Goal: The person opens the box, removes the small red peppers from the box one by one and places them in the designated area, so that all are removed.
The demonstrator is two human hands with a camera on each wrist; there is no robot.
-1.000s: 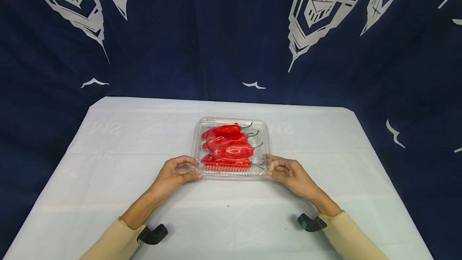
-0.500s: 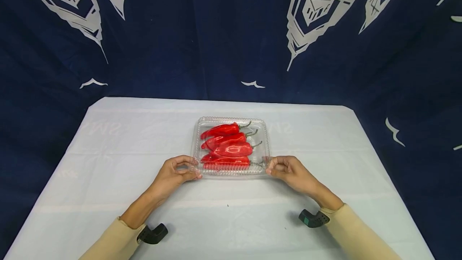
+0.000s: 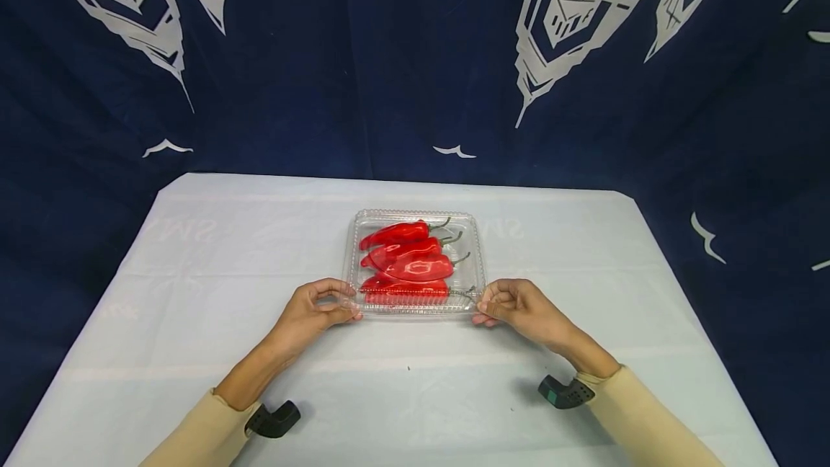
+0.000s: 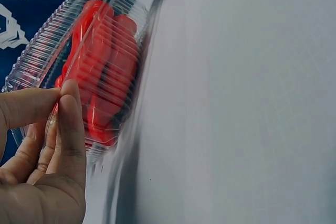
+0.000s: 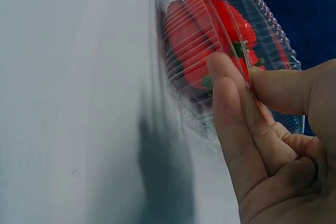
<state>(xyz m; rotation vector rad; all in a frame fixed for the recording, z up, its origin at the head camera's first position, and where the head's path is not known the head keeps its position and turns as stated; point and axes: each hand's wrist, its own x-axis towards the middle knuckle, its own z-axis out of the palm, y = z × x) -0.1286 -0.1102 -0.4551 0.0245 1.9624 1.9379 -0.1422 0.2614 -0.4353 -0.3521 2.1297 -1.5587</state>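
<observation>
A clear plastic clamshell container (image 3: 476, 236) with a ribbed rim lies in the middle of the table, its lid down over several red peppers (image 3: 418, 269) with green stems. At its near left corner my left hand (image 3: 318, 312) pinches the rim between thumb and forefinger, as the left wrist view shows on the container (image 4: 39, 59). My right hand (image 3: 521, 312) pinches the near right corner; in the right wrist view the thumb and fingers (image 5: 226, 103) meet on the rim. Whether the front edge is fully pressed together cannot be made out.
A white cloth covers the table (image 3: 246, 236). Behind it hangs a dark blue curtain (image 3: 292, 92) with white printed shapes. Black wrist devices sit on the left sleeve (image 3: 201, 431) and the right sleeve (image 3: 638, 416).
The right hand's fingers have shifted slightly at the corner, with lower fingertips now showing below the rim. The left hand and the container have stayed nearly still.
</observation>
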